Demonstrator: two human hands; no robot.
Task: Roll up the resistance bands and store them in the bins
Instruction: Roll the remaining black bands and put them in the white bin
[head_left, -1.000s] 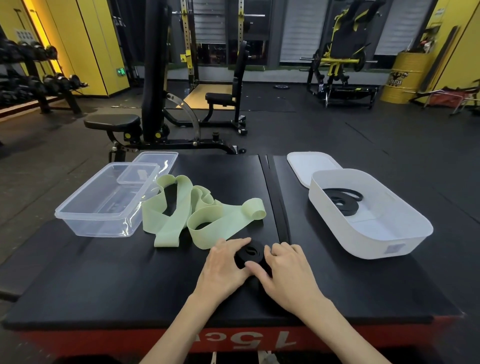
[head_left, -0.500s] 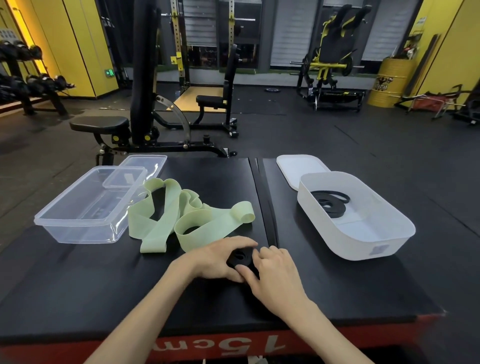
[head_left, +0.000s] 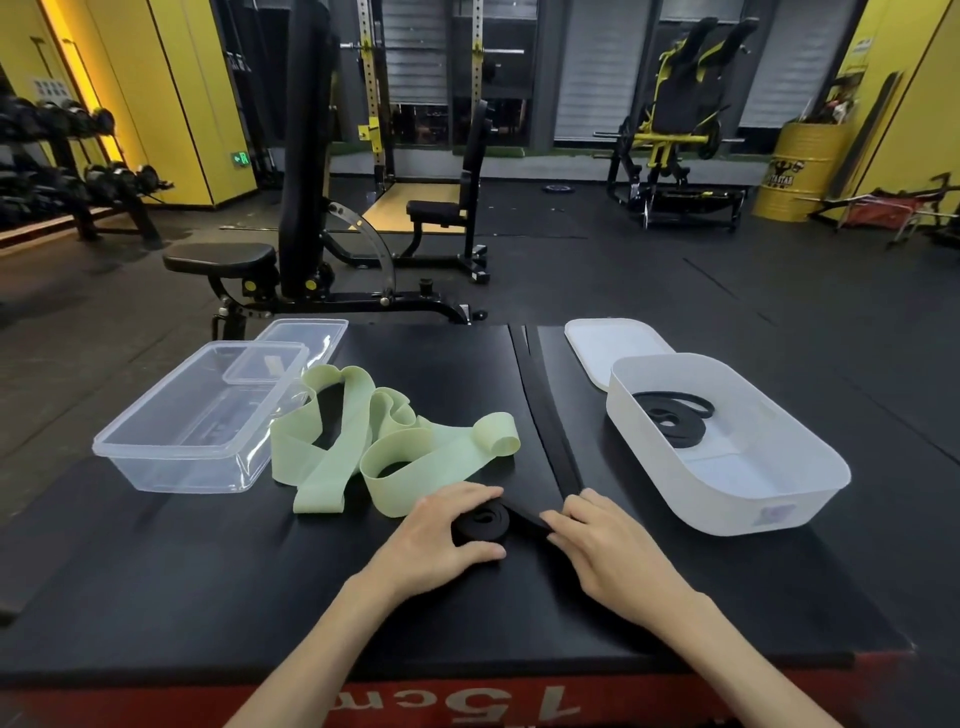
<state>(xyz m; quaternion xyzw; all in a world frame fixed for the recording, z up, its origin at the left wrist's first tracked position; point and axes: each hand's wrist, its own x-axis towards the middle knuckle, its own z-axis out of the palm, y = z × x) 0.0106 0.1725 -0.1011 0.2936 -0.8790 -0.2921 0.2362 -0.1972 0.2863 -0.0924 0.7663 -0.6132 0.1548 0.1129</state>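
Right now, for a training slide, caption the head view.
Left hand holds the half-rolled black band, right hand its tail; green band lies loose.

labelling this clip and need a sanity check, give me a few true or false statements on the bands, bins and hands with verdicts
1. The left hand grips a partly rolled black band. True.
2. The green band lies inside the clear bin. False: it lies loose on the platform beside that bin.
3. The white bin holds a coiled band. True.
4. The white bin's lid is on. False: the white lid lies flat behind it.
5. The right hand is empty. False: it pinches the black band's unrolled tail.
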